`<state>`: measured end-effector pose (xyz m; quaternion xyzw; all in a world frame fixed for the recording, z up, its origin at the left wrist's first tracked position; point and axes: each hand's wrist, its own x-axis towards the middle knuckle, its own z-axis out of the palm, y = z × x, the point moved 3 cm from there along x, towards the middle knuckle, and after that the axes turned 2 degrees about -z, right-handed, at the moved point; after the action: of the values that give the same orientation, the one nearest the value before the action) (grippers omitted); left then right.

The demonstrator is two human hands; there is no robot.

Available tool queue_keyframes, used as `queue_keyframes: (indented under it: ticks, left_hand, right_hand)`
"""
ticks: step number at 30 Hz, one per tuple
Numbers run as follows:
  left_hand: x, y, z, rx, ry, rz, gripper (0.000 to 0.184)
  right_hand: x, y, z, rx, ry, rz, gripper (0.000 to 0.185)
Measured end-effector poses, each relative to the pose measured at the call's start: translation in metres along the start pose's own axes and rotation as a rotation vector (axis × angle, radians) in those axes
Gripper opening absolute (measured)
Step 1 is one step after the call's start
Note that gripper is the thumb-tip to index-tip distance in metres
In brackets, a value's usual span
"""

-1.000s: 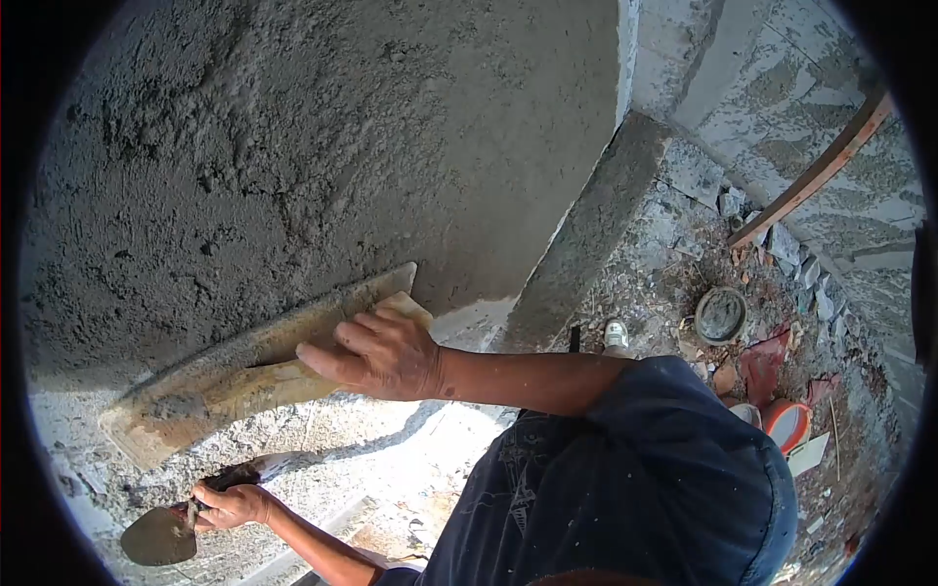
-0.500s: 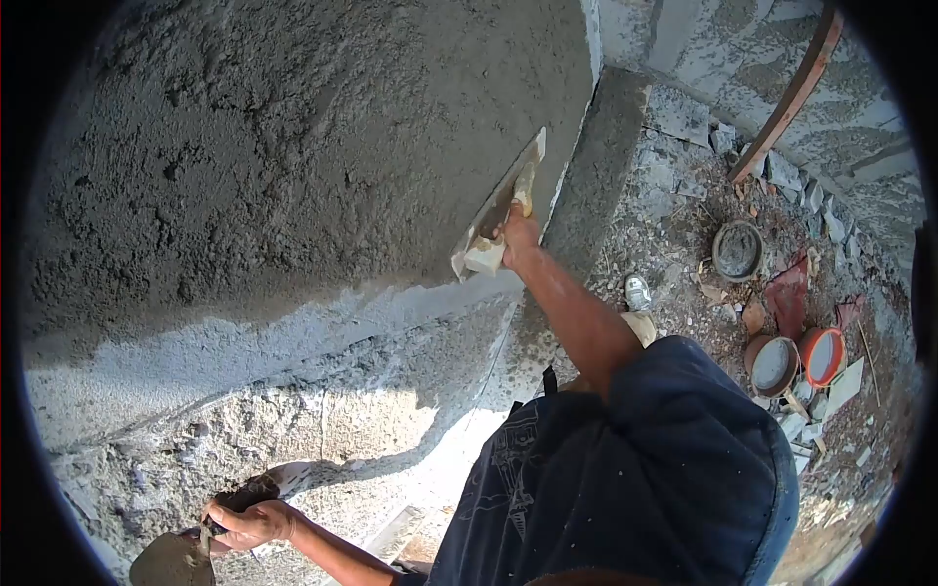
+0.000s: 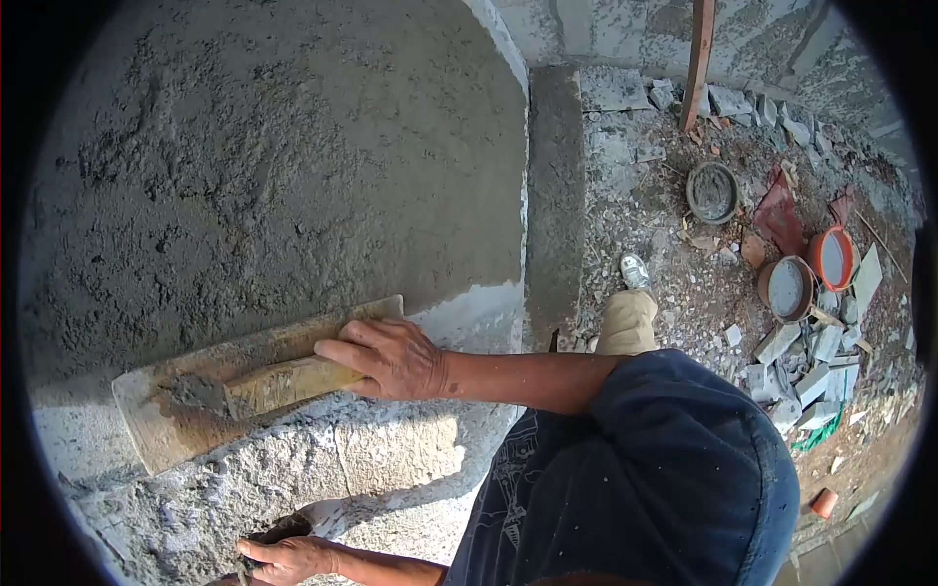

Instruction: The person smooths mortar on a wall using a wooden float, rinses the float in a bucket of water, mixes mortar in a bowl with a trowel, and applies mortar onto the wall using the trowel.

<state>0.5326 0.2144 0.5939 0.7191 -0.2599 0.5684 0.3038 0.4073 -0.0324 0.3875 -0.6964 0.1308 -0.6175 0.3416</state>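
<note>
My right hand point(image 3: 391, 359) is closed around the yellowish handle of a long, flat float point(image 3: 176, 430). The float lies tilted along the lower edge of the rough grey mortar point(image 3: 264, 186) on the wall, and a lump of mortar sits on its back near the left end. Lower down, my left hand point(image 3: 288, 560) is closed on the trowel, near a dark handle-like part point(image 3: 281, 528). The trowel's blade is mostly cut off at the bottom of the view. Bare, pale wall point(image 3: 391, 444) shows between my two hands.
A leg with a shoe point(image 3: 634, 271) stands on rubble-strewn ground. To the right are a round mortar pan point(image 3: 711, 192), a brown bucket point(image 3: 786, 289), an orange bucket point(image 3: 832, 259), red cloth point(image 3: 778, 212) and broken slabs point(image 3: 813, 379). A reddish post point(image 3: 698, 63) leans at the top.
My right hand and the float were high near the wall's edge half a second ago and are now back down to the left. My left hand with the trowel sits lower. The view has shifted.
</note>
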Motion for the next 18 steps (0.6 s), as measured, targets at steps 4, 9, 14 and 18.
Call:
queue_keyframes:
  ticks: [4,9,14,18]
  left_hand:
    - [-0.034,0.019,0.025,-0.076,-0.029,0.027,0.055]
    - [-0.077,0.037,0.084,-0.113,-0.113,0.098,0.053]
    - [-0.129,0.061,0.162,-0.134,-0.195,0.135,0.052]
    - [-0.169,0.077,0.210,-0.119,-0.263,0.163,0.051]
  right_hand:
    - [0.016,0.082,-0.035,-0.145,0.138,0.202,0.060]
    - [0.108,0.249,-0.125,-0.313,0.380,0.447,0.058]
    - [0.147,0.431,-0.203,-0.477,0.451,0.629,0.053]
    - [0.087,0.561,-0.230,-0.127,0.499,1.025,0.052]
